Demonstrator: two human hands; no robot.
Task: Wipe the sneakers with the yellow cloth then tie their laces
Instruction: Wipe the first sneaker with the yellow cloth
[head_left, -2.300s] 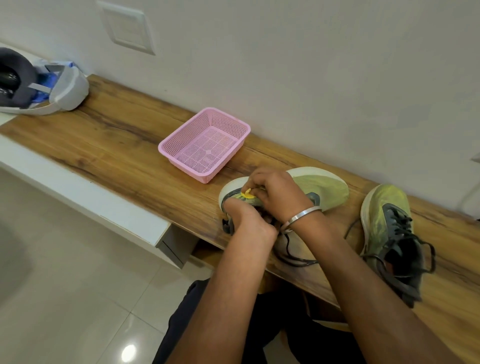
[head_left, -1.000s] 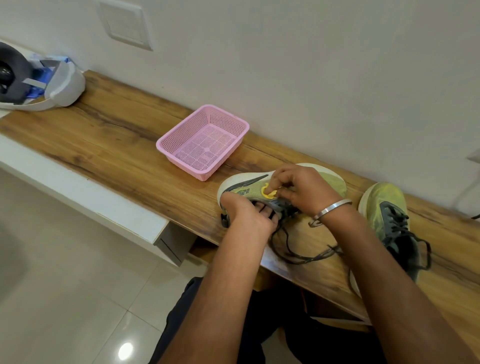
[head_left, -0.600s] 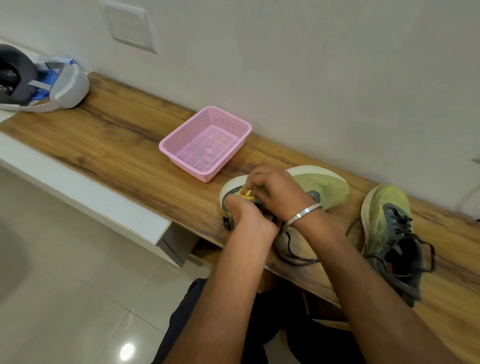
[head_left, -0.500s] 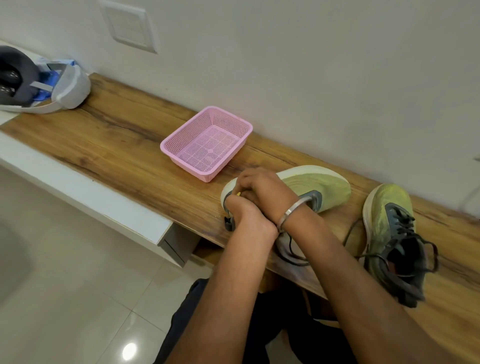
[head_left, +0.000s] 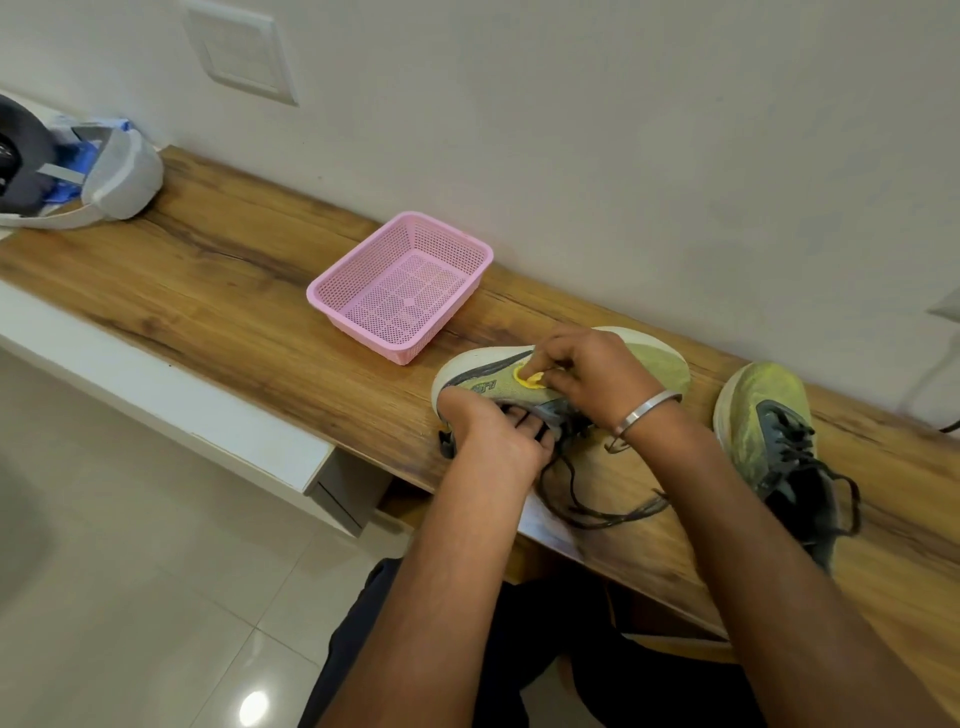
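Down on the wooden bench (head_left: 218, 291), the near sneaker (head_left: 524, 382) lies on its side just right of the pink basket (head_left: 400, 286). Its heel is gripped by the left hand (head_left: 493, 441), fingers curled into the opening. The right hand (head_left: 592, 379) pinches a small yellow cloth (head_left: 527, 378) against the upper. Loose dark laces (head_left: 597, 499) trail toward the bench edge. Farther right of the basket, the second sneaker (head_left: 769, 421) stands unlaced.

Pink mesh basket (head_left: 400, 286) on wood bench (head_left: 208, 291), grey headset (head_left: 67, 176) at far left end, wall switch plate (head_left: 239, 52)
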